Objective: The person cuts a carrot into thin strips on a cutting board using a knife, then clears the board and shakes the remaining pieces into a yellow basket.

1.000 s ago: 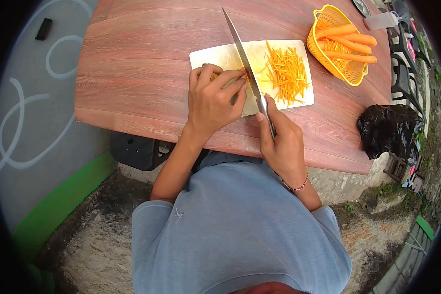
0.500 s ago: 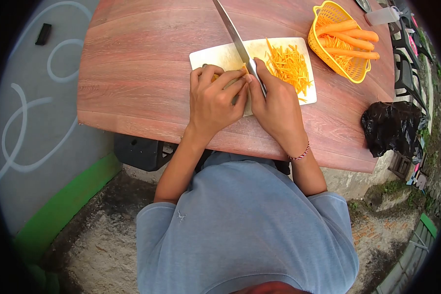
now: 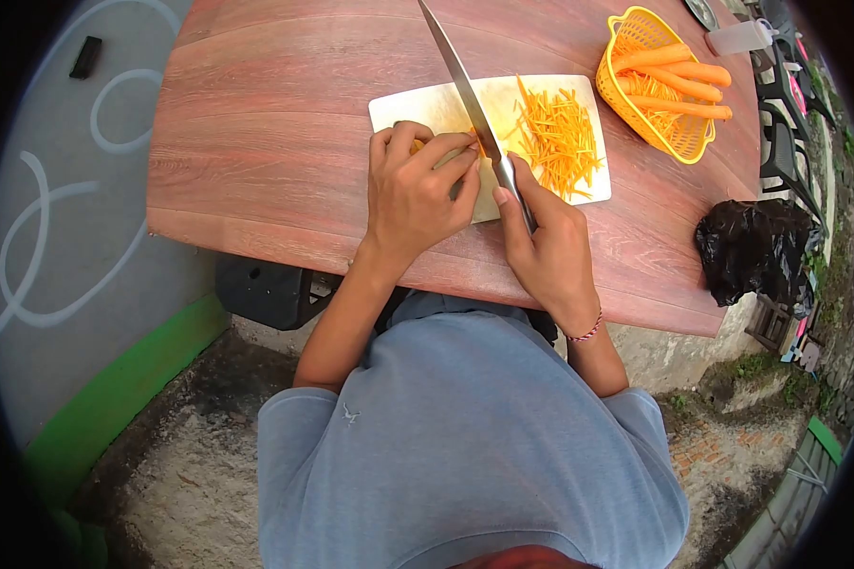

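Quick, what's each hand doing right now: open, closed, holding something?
Left hand: closed, fingers curled over a carrot piece.
Right hand: closed, holding the knife by its handle.

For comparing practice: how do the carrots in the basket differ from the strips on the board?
The carrots are long and thick; the strips are thin slivers. The carrots lie in the yellow basket; the strips lie heaped on the board. The carrots lie roughly side by side; the strips point many ways. Both are orange.
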Action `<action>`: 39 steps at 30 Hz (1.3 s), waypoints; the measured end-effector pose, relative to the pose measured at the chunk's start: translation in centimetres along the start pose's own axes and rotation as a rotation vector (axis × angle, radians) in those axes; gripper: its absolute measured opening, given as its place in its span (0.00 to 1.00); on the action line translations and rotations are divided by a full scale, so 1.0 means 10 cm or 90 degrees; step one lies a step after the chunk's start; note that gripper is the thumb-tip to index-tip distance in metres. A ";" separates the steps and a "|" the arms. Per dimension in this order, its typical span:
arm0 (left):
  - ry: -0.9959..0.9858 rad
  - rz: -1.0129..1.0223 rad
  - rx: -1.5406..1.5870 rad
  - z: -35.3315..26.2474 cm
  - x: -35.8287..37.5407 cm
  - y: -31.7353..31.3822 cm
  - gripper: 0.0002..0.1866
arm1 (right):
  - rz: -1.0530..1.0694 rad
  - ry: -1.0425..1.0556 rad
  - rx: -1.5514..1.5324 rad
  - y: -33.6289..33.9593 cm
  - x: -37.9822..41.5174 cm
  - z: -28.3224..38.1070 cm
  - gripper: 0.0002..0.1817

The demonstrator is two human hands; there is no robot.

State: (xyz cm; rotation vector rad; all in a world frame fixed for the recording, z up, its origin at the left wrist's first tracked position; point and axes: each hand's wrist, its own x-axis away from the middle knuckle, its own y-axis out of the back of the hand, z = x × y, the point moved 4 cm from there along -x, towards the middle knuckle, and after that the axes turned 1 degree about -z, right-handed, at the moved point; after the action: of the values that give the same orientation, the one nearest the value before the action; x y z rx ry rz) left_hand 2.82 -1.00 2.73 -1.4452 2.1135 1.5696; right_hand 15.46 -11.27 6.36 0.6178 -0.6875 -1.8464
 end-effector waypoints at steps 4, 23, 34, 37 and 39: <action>0.003 -0.002 0.001 0.00 0.00 0.00 0.10 | -0.002 0.005 0.000 0.00 0.08 0.01 0.21; -0.002 -0.010 0.018 0.01 0.01 -0.03 0.09 | -0.005 0.003 0.029 -0.10 -0.35 0.05 0.21; 0.004 0.004 0.001 -0.01 0.01 0.00 0.10 | 0.017 -0.084 -0.007 0.09 -0.17 0.02 0.20; 0.001 0.004 -0.003 -0.01 0.01 -0.01 0.10 | 0.023 -0.077 -0.016 0.05 -0.04 0.04 0.21; -0.001 0.004 -0.008 -0.02 0.01 0.00 0.11 | 0.016 -0.080 -0.021 0.03 0.01 0.06 0.21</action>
State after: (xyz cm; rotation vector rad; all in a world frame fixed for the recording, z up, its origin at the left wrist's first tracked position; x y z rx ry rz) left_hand 2.85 -1.21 2.74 -1.4425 2.1132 1.5892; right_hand 15.26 -11.39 6.99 0.4719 -0.7428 -1.8808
